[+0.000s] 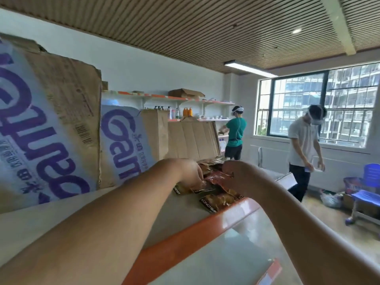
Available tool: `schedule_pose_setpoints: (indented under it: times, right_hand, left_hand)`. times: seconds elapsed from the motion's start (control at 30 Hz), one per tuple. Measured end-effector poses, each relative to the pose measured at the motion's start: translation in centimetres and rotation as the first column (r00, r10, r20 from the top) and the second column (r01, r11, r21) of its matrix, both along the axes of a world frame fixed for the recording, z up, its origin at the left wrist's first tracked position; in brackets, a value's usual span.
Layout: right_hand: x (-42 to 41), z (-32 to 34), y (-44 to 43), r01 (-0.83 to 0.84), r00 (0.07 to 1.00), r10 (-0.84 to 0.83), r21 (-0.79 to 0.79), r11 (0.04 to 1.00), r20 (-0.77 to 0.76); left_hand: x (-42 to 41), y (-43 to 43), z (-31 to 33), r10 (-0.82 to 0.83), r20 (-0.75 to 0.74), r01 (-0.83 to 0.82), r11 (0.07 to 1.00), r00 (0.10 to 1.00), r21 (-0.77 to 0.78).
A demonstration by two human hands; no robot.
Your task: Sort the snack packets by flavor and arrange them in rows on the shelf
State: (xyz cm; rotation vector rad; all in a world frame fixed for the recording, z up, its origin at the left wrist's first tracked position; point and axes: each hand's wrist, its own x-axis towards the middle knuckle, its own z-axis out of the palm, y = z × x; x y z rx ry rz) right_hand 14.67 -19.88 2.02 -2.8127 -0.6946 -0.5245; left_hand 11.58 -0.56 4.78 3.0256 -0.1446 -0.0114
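Head view: snack packets (218, 199) lie in a loose, overlapping heap at frame centre, on the shelf (185, 239) near its orange edge. Left hand (190, 171): fingers curled down, pinching a dark packet (202, 189). Right hand (236, 175): fingers curled on a reddish packet (213, 178). Judged light, soft, slippery film; best pinched at a sealed edge. Cardboard boxes (61, 120) stand at left, just behind the heap, crowding row space. Two people (235, 132) work well apart, right background.
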Motion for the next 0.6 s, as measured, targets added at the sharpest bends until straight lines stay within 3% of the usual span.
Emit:
schedule_pose_setpoints:
  times: [0.2, 0.33, 0.43, 0.6]
  right_hand:
    - [4.8, 0.8, 1.0, -0.163, 0.974, 0.128, -0.181, 0.97, -0.186]
    - [6.2, 1.0, 0.5, -0.269, 0.944, 0.243, -0.094, 0.959, -0.224]
    - [7.1, 1.9, 0.4, -0.354, 0.899, 0.351, 0.039, 0.935, -0.263]
    - [8.2, 3.1, 3.3, -0.516, 0.846, 0.505, -0.025, 0.856, -0.171]
  left_hand:
    - [3.0, -1.9, -1.7, 0.173, 0.056, -0.174, 0.985, 0.983, 0.001]
    - [2.7, -1.8, -2.7, 0.225, 0.086, -0.225, 0.974, 0.971, -0.011]
    - [1.6, -0.6, -2.2, 0.295, 0.012, -0.295, 0.955, 0.956, 0.025]
    - [-0.3, 2.4, -0.5, 0.388, -0.168, -0.371, 0.92, 0.906, 0.122]
